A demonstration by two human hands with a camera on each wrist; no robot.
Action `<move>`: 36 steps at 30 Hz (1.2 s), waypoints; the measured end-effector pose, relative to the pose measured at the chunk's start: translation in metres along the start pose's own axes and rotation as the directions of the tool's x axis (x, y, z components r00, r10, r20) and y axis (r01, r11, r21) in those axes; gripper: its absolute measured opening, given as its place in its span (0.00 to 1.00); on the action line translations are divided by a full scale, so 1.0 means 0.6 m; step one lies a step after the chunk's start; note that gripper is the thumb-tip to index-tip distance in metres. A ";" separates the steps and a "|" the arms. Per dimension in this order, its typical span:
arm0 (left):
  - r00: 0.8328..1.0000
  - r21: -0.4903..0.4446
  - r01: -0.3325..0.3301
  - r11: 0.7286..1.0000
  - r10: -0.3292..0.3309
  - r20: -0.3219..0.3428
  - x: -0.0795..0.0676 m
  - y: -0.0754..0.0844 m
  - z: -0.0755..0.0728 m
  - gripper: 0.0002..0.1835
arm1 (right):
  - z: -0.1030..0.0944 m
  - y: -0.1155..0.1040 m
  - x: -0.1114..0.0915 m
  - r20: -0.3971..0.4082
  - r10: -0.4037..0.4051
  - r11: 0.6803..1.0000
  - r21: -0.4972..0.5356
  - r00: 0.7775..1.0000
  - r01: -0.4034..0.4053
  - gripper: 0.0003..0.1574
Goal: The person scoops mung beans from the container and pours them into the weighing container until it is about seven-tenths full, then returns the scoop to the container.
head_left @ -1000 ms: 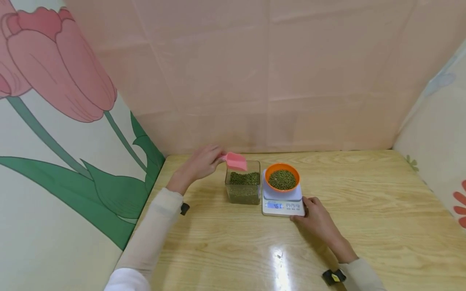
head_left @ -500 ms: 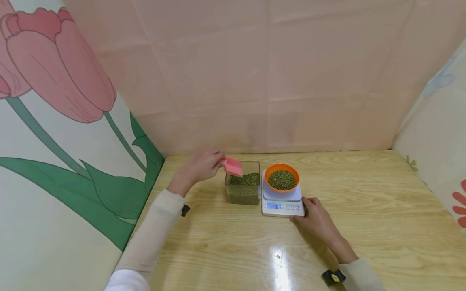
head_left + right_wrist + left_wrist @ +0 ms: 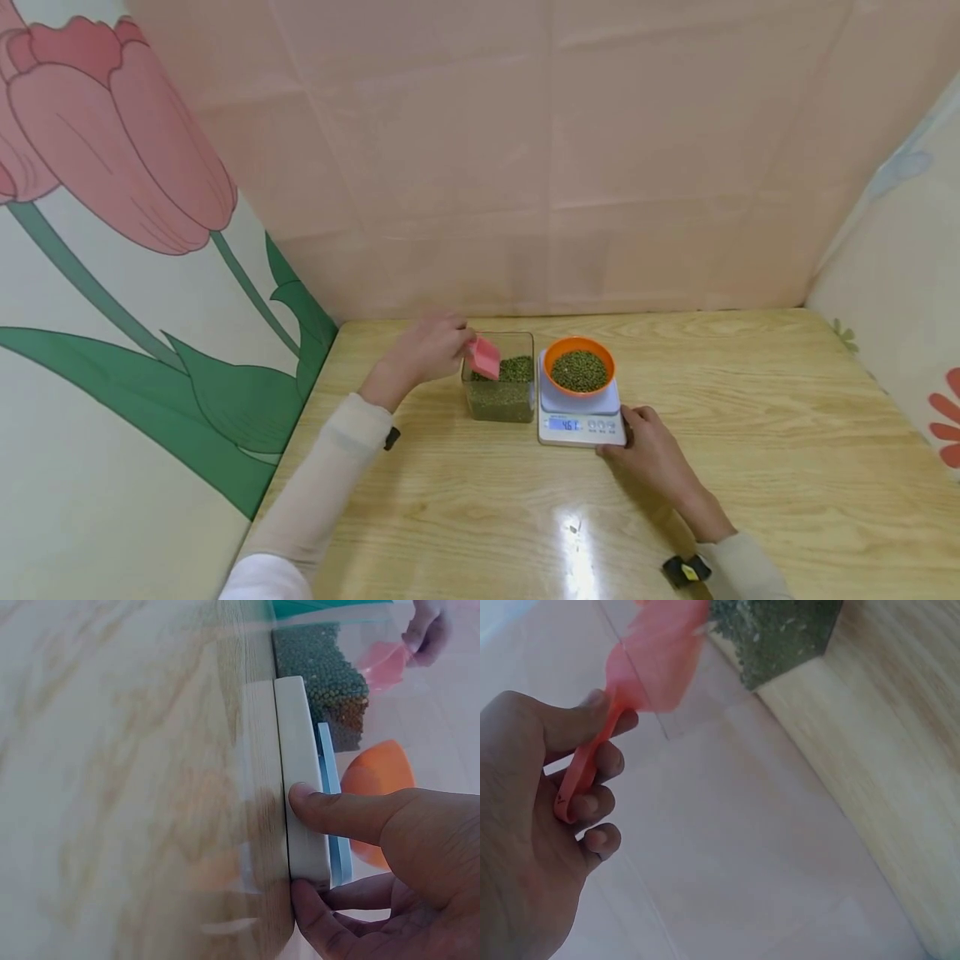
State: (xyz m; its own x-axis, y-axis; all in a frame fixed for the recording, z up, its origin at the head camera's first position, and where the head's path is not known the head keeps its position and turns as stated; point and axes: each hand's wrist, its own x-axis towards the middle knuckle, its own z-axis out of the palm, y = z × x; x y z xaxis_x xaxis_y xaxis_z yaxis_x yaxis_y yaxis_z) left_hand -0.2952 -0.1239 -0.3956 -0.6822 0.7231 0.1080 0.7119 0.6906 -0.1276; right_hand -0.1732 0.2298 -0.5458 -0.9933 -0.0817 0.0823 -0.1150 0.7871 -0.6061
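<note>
My left hand (image 3: 431, 348) grips a pink scoop (image 3: 484, 357) by its handle, fingers curled round it in the left wrist view (image 3: 577, 780). The scoop's blade is tilted down inside the mouth of a clear square container (image 3: 501, 408), above the green beans (image 3: 517, 367). Right of the container stands a white digital kitchen scale (image 3: 581, 429), its display seeming to read 461. An orange bowl (image 3: 550, 367) of green beans sits on its platform. My right hand (image 3: 654, 454) holds the scale's front right corner between thumb and fingers, also seen in the right wrist view (image 3: 420, 862).
Everything stands on a wood-grain table (image 3: 450, 517) near its back edge. A pink sheet (image 3: 450, 167) hangs behind, and a tulip-printed panel (image 3: 135, 350) borders the left. Container and scale stand close side by side.
My left hand has moved right and slightly down, lowering and tilting the scoop from above the container's back rim into its mouth. The right hand, scale and bowl stay put.
</note>
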 end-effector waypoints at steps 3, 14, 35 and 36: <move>1.000 0.017 -0.008 1.000 0.008 0.012 0.002 0.005 0.005 0.09 | 0.000 0.000 0.001 0.006 0.006 1.000 0.002 1.000 -0.006 0.53; 0.999 0.046 -0.021 0.999 0.020 0.026 0.015 0.018 0.021 0.07 | 0.001 -0.001 0.001 0.008 0.007 1.000 0.011 1.000 -0.007 0.53; 0.995 0.069 -0.022 0.997 0.015 0.095 0.039 0.046 0.052 0.11 | 0.000 0.003 0.001 0.007 0.005 1.000 0.014 1.000 -0.005 0.54; 0.995 0.077 -0.024 0.997 0.016 0.098 0.040 0.048 0.053 0.12 | 0.001 0.003 0.001 0.005 0.005 1.000 0.014 1.000 -0.005 0.54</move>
State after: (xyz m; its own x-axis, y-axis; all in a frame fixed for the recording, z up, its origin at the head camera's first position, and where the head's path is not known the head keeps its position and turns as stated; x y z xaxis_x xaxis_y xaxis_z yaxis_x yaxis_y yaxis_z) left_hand -0.2962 -0.0867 -0.4279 -0.6839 0.7295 0.0085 0.7128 0.6706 -0.2055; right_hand -0.1739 0.2308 -0.5470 -0.9938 -0.0813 0.0753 -0.1105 0.7790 -0.6172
